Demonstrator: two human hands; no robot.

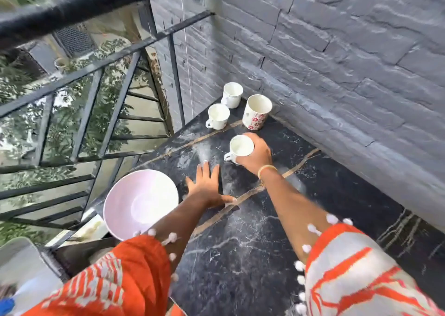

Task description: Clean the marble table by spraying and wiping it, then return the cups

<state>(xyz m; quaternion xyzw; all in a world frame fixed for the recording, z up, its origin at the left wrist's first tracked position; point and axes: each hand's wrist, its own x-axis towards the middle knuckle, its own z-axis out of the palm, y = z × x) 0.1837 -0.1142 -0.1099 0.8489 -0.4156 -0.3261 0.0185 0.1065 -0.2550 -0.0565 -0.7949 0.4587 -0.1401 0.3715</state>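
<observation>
The right hand [255,155] has its grip wrapped around a plain white cup [240,148], fingers curled about the far side of its body; the cup stands upright, mouth facing up, its handle pointing left toward the railing [101,65]. A gold bangle [266,171] circles that wrist. Just beside it, the left hand [208,186] lies flat on the dark marble bench [240,255], fingers straight and spread, pointing away from the person — its grip is wide and holds nothing. Left of that hand, at the bench's edge, sits a pale pink bowl [140,202], open side up. Farther back, in the corner by the grey stone wall [337,50], three more cups stand upright: a white cup with a thin line [231,95], a small white cup [218,116] with its handle to the left, and a taller red-flowered mug [256,112]. Orange-and-white sleeves [356,274] with pompom trim fill the foreground.
</observation>
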